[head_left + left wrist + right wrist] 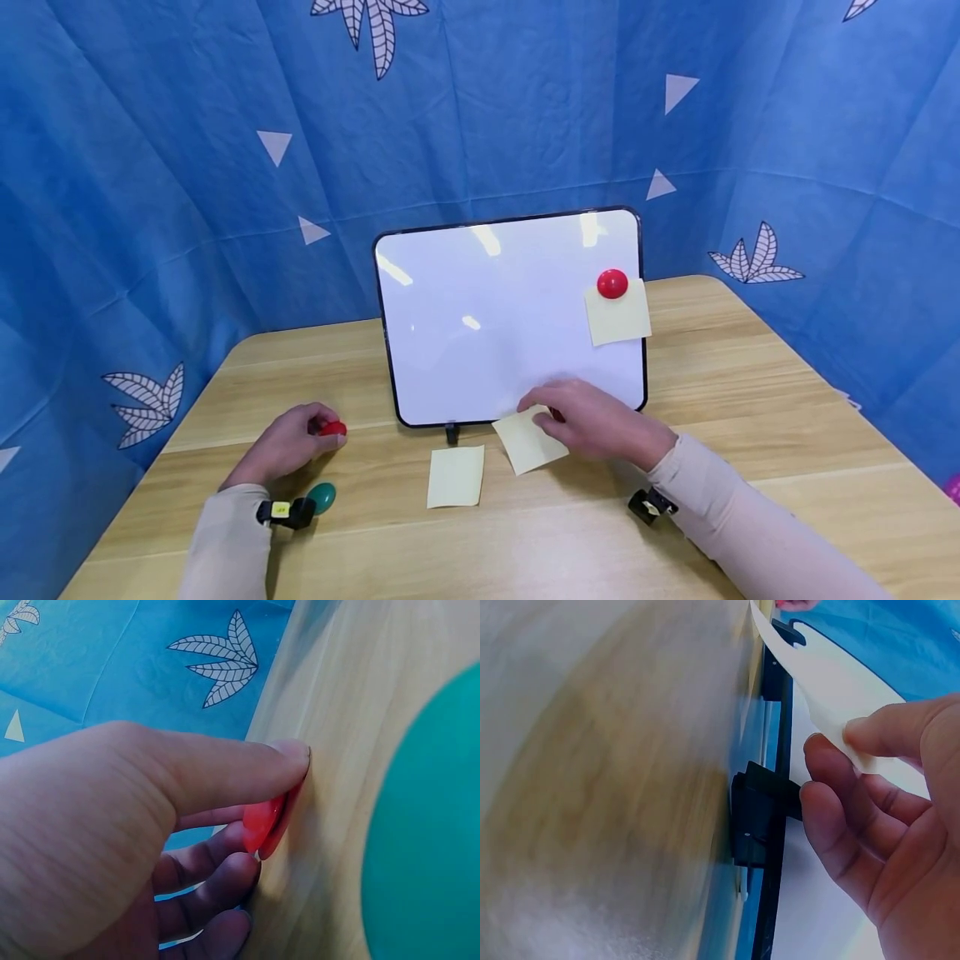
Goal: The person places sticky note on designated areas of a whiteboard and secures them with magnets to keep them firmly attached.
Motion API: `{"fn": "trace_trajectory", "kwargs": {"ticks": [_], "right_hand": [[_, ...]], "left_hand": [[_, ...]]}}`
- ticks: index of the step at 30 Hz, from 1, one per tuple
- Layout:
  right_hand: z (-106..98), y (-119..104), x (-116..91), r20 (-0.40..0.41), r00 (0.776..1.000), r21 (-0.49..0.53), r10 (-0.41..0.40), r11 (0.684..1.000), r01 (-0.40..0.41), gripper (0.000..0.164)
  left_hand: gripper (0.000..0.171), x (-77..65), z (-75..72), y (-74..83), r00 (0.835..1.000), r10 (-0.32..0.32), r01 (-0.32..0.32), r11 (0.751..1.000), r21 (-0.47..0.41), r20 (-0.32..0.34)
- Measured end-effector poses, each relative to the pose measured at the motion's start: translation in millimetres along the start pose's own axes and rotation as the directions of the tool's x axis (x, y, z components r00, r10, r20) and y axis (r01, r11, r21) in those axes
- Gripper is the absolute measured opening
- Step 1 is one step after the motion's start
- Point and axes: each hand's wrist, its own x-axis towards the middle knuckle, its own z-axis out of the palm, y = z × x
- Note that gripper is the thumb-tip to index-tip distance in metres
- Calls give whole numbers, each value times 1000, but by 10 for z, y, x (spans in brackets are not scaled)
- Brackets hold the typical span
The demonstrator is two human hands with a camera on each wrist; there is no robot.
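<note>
Two hands work at once: the right hand (600,421) pinches a yellow note (528,442) just below the whiteboard (510,317), which stands directly ahead of it. The left hand (288,446), well off to the left, pinches a red magnet (332,428) on the table (750,400), green magnet (322,496) beside.

The whiteboard (495,317) is glossy with a black plastic frame. The table (750,392) is matt wood grain. The sticky notes (456,476) are matt paper. The backdrop (150,167) is creased cloth.
</note>
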Motion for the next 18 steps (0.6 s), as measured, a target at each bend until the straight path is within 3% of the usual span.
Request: {"fn": "trace_trajectory", "kwargs": {"ticks": [18], "right_hand": [[-6,-5,13,-47,999,5,-10,1000,11,23]], "left_hand": [[43,-5,33,5,1000,-25,25,1000,-8,-16]]}}
